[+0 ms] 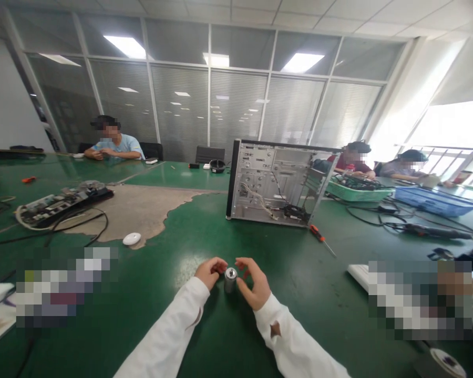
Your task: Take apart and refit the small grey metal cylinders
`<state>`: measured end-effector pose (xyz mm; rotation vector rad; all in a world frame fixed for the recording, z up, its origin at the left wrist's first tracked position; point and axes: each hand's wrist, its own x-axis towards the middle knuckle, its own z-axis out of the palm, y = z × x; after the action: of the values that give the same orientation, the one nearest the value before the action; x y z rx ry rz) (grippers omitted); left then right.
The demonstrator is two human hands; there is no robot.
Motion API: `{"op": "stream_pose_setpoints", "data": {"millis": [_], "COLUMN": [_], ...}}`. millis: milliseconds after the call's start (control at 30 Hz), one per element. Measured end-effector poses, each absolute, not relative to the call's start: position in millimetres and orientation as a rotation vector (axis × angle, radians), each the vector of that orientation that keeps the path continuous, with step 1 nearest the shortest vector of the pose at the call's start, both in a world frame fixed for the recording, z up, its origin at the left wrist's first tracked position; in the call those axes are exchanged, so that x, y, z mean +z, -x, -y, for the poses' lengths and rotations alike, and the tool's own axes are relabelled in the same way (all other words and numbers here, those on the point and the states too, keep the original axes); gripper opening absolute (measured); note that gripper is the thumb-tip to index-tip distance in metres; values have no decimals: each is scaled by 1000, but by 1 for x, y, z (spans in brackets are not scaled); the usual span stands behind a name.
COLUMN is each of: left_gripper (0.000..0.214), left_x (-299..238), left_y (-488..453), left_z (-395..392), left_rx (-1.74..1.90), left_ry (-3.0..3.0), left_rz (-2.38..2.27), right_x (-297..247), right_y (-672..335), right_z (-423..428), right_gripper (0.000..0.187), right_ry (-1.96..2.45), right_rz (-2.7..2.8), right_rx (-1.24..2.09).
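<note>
A small grey metal cylinder [230, 283] with a stub on its top stands upright on the green table in front of me. To its left is my left hand [211, 271], its fingers loosely curled and the tips close to the cylinder's top. On the other side my right hand [256, 283] arches with thumb and fingers apart, the thumb beside the cylinder's wall. Whether any fingertip touches the metal I cannot tell. Both hands hold nothing that I can see.
An opened computer case [274, 184] stands ahead, with an orange-handled screwdriver [318, 234] beside it. At left are a circuit-board assembly [65, 202] and a white round cap [132, 239]. Green [358, 195] and blue baskets [437, 202] are at right. Several people sit around.
</note>
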<state>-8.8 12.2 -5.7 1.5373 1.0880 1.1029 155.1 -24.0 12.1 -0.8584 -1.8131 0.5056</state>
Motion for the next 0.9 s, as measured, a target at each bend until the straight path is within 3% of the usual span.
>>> {"op": "stream_pose_setpoints", "data": {"millis": [100,500,667,900], "left_gripper": [43,41,41,41], "left_x": [-1,4,10,14], "left_y": [7,5,5,-4], "left_z": [-9,-5,0,13], "left_rx": [1094,1025,935,905], "left_ry": [-1537,-1622,-1730,-2015], "left_rz": [-1093,-1151,-1195,-1207], "right_x": [19,24,13,-1], "right_y": [-152,-153,-149,-148], "right_z": [33,32,25,10], "right_gripper": [50,34,30,39], "right_ry": [779,831,948,912], "right_rz": [1982,2017,1757,1180], "right_rx": [428,473,652,1090]}}
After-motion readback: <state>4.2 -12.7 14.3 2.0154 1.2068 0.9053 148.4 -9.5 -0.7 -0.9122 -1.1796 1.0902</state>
